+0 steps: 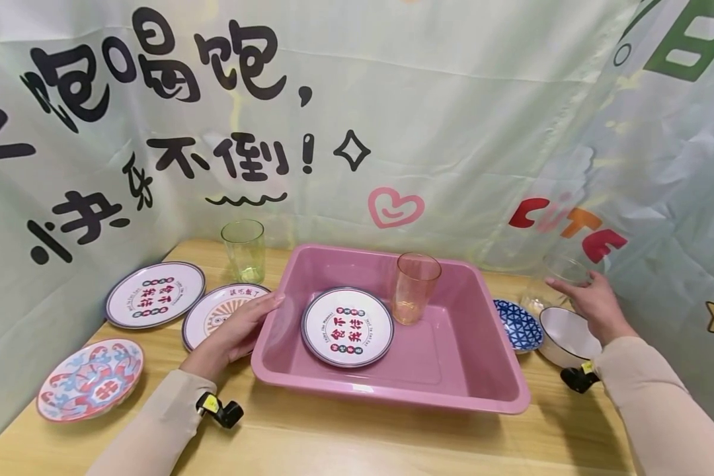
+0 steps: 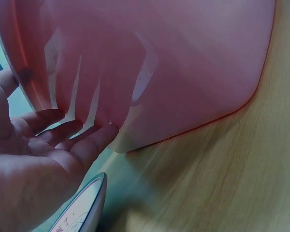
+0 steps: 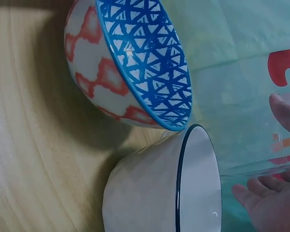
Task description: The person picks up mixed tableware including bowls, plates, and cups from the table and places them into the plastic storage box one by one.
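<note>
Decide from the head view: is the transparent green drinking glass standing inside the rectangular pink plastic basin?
No, the green drinking glass stands on the light wooden table, outside the pink plastic basin, to its left.

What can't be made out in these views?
Part of the sunburst plate: head view, covered by the left hand.
Left side of the blue-patterned bowl: head view, behind the pink tub.
Inside of the pink tub: left wrist view, blocked by its outer wall.
Much of the right hand and part of the white bowl: right wrist view, cut off by picture edges.
</note>
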Demonstrator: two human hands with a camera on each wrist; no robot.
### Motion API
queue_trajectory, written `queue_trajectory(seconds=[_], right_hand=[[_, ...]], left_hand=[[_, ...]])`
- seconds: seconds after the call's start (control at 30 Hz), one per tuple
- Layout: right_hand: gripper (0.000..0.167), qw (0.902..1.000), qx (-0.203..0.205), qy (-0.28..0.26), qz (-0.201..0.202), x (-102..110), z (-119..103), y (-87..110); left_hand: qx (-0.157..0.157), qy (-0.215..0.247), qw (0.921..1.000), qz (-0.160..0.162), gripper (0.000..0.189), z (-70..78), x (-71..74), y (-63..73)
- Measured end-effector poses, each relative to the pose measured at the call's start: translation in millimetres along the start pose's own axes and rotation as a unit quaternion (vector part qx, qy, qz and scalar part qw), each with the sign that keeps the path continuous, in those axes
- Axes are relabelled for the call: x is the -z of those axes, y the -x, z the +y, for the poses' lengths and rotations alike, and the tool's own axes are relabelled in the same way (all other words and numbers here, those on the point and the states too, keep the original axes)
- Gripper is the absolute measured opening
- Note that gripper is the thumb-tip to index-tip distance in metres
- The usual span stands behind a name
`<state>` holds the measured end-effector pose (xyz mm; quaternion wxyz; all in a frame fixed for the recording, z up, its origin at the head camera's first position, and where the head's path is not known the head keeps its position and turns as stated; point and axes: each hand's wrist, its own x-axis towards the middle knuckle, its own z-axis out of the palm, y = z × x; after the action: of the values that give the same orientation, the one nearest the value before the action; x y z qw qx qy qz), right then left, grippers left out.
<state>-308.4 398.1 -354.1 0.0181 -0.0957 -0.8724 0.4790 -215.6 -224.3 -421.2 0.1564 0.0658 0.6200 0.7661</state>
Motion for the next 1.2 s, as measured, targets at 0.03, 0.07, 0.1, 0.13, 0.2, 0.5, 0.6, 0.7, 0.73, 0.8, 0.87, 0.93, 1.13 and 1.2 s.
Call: queue_trajectory(seconds=[0.03,0.07,0.1,0.13,0.2,0.5,0.6,0.7,0.73,0.8,0.87,0.93,1.13,1.2], right_hand=[[0.116,1.0,0.0,0.003,0.002,0,0,-0.7],[0.116,1.0,-0.001,0.007,0.004,0,0,-1.5],[0.117,0.9999,-0.003,0.011,0.007,0,0,-2.5],[0.117,0.9998,-0.006,0.015,0.009,0,0,-3.3],[0.118,0.9997,-0.011,0.02,0.013,0,1,-4.5],[0.119,0.9992,-0.01,0.031,0.022,-3,2,-5.5],[0.117,0.999,0.004,0.035,0.026,-4,1,-4.6],[0.115,0.9984,0.028,0.039,0.028,-4,0,-5.6],[0.114,0.998,0.037,0.042,0.03,-4,-1,-5.9],[0.114,0.9971,0.048,0.052,0.029,-3,-4,-6.1],[0.113,0.9962,0.056,0.06,0.027,-3,-9,-5.2],[0.114,0.9956,0.061,0.066,0.026,-2,-16,-2.8],[0.115,0.9957,0.063,0.061,0.031,0,-33,7.8],[0.114,0.9956,0.065,0.059,0.034,0,-36,10.6]], left_hand=[[-0.001,-0.002,1.0,0.0,0.062,-0.1,0.1,-0.2],[-0.001,-0.002,1.0,0.001,0.062,-0.1,0.0,-0.5],[-0.001,-0.003,1.0,0.001,0.062,-0.2,0.0,-0.7],[-0.002,-0.003,1.0,0.0,0.062,-0.3,0.0,-1.0],[-0.002,-0.002,1.0,-0.002,0.062,-0.3,-0.3,-1.5],[0.004,-0.004,1.0,-0.007,0.062,-0.8,-2.3,-1.6],[0.006,-0.004,1.0,-0.005,0.062,-1.3,-2.6,-1.7],[0.004,-0.006,1.0,-0.005,0.062,-1.6,-1.6,-1.6],[0.003,-0.007,1.0,-0.006,0.062,-1.7,-1.0,-1.7],[0.001,-0.011,0.9999,-0.005,0.061,-1.6,0.1,-1.3],[0.001,-0.011,0.9999,-0.005,0.06,-1.1,1.0,-1.0],[0.001,-0.01,0.9999,-0.003,0.06,-0.5,1.0,-0.6],[0.002,-0.004,1.0,0.0,0.061,0.6,-0.5,0.2],[0.003,-0.003,1.0,0.0,0.061,0.6,-0.7,0.2]])
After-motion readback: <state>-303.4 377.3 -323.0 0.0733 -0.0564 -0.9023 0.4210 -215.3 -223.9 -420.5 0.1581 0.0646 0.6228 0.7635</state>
